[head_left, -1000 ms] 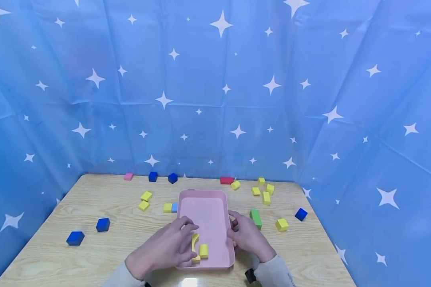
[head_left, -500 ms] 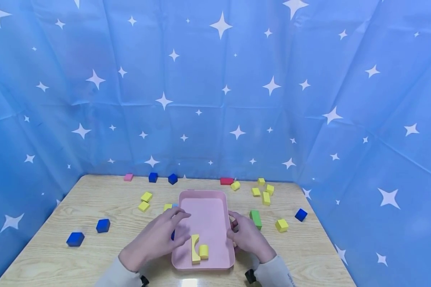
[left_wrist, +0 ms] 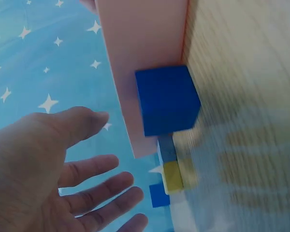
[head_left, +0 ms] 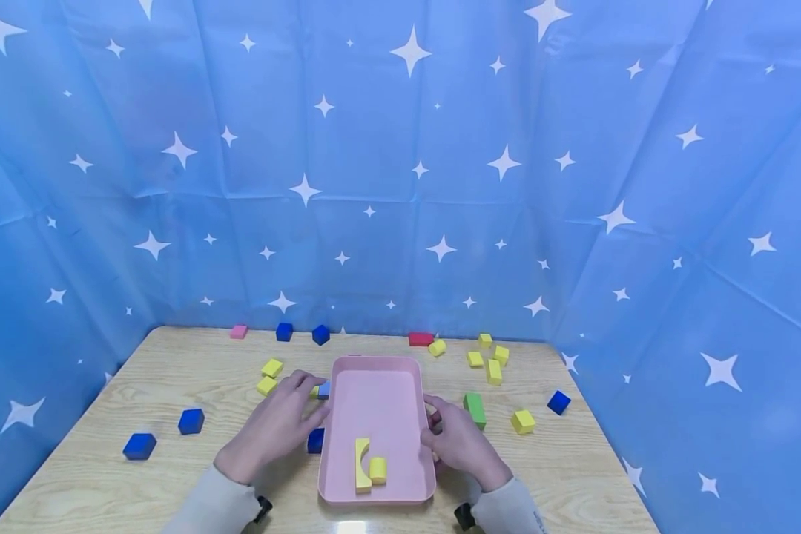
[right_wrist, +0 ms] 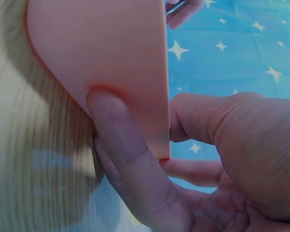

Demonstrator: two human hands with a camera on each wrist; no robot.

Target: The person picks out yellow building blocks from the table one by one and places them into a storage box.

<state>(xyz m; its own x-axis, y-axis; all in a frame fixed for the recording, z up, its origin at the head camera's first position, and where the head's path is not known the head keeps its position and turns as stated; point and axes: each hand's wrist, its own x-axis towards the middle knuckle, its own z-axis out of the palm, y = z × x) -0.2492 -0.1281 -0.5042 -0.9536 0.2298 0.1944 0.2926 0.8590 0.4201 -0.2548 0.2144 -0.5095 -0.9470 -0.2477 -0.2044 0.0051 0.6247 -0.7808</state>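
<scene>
A pink tray (head_left: 377, 404) lies on the table in front of me, with a yellow arch block (head_left: 362, 466) and a yellow cylinder block (head_left: 377, 470) in its near part. My right hand (head_left: 463, 443) holds the tray's right side; in the right wrist view its fingers (right_wrist: 128, 140) lie against the outer wall and the thumb is at the rim. To the left of the tray, my left hand (head_left: 277, 423) hovers with fingers spread and nothing in them. Beside it, a dark blue cube (left_wrist: 167, 100) stands against the tray's left wall.
A light blue block (left_wrist: 167, 147) and a yellow block (left_wrist: 173, 176) sit by the tray's left side. Blue cubes (head_left: 190, 421) lie farther left. On the right are a green block (head_left: 475, 411), a yellow cube (head_left: 523, 421) and several yellow blocks. A red block (head_left: 420, 339) lies at the back.
My left hand has moved left, from over the tray to beside it, uncovering the yellow arch and the dark blue cube. The right hand stays on the tray.
</scene>
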